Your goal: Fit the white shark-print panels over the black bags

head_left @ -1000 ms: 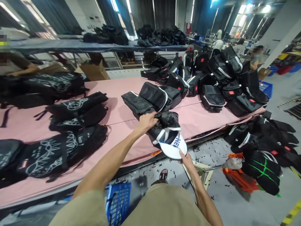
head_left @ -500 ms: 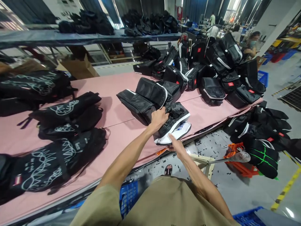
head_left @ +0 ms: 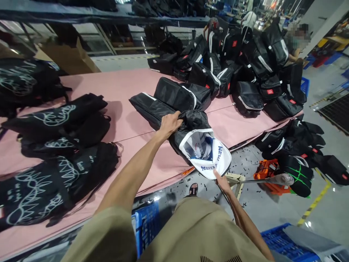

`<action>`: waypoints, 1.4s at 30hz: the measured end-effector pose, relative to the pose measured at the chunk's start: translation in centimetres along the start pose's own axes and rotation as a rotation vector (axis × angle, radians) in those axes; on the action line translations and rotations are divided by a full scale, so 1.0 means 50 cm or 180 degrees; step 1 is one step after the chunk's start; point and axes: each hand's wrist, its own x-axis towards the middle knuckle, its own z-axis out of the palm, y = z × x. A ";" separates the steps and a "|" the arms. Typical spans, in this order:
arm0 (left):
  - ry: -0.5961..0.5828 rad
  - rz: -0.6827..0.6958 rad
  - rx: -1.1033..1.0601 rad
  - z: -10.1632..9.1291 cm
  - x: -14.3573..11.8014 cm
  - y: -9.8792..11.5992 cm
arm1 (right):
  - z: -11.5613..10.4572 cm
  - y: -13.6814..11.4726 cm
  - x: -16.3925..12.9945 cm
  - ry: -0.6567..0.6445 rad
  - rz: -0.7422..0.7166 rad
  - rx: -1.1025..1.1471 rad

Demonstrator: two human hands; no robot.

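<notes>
A black bag (head_left: 178,140) lies at the table's front edge, its mouth facing me. Its white-lined flap (head_left: 220,154), printed with blue letters, is folded out, and the pale inside with some blue shows. My left hand (head_left: 170,123) is closed on the bag's black fabric at its upper left side. Down at the flap's rim, my right hand (head_left: 222,182) pinches the edge, thumb on the white face and fingers underneath. Just behind are more black bags (head_left: 174,94) with white trim, close to my left hand.
Many black bags (head_left: 248,98) are heaped at the pink table's (head_left: 131,80) far right; patterned black bags (head_left: 65,171) lie left. Blue crates (head_left: 148,225) stand below. Bags and an orange stool (head_left: 265,171) are on the floor right. A person (head_left: 298,40) sits beyond.
The flap has swung out and down with my right hand, so the bag's inside now shows. My left hand keeps its hold. The view has tilted downward.
</notes>
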 end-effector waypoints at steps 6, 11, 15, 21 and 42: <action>-0.0151 0.0776 -0.0491 0.022 0.009 0.070 | -0.082 -0.088 0.050 0.0325 -0.0038 0.0772; -0.0328 0.1234 -0.1266 0.019 -0.013 0.089 | -0.132 -0.239 0.048 0.1858 -0.1821 -0.0898; -0.0780 0.1432 -0.1873 -0.008 -0.039 0.140 | -0.073 -0.349 0.023 0.1538 -0.3460 -0.2476; -0.1829 0.2029 -0.2000 -0.051 -0.034 0.258 | -0.115 -0.386 -0.006 0.1801 -0.4369 -0.2868; -0.1943 0.3997 -0.2597 0.394 -0.298 0.738 | -0.421 0.025 -0.328 0.3992 -0.0400 -0.0814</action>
